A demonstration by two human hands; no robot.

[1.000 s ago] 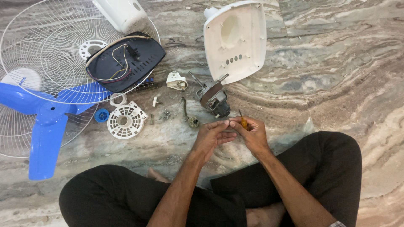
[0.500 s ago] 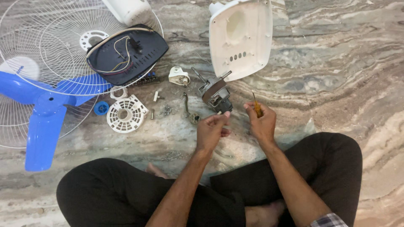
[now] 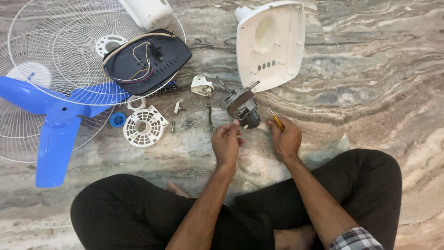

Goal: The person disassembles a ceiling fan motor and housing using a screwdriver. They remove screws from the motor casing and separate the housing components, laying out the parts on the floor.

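I sit cross-legged on a marbled stone floor. My right hand (image 3: 286, 138) grips a small screwdriver (image 3: 276, 121) with a yellow handle, its tip pointing up toward a dark fan motor (image 3: 243, 107) lying just in front of my hands. My left hand (image 3: 226, 141) hovers just below the motor with fingers pinched together; whether a small part sits between them I cannot tell. Loose screws (image 3: 188, 122) and a small metal bracket (image 3: 209, 115) lie left of the motor.
A white rear housing (image 3: 273, 44) lies beyond the motor. A black cover with wires (image 3: 148, 60), a white wire grille (image 3: 69, 69), a blue fan blade (image 3: 58, 122), a round white vented disc (image 3: 144, 126) and a blue cap (image 3: 117, 119) lie at left.
My hands were together around the screwdriver; they have separated and moved forward toward the motor. The view has shifted slightly.
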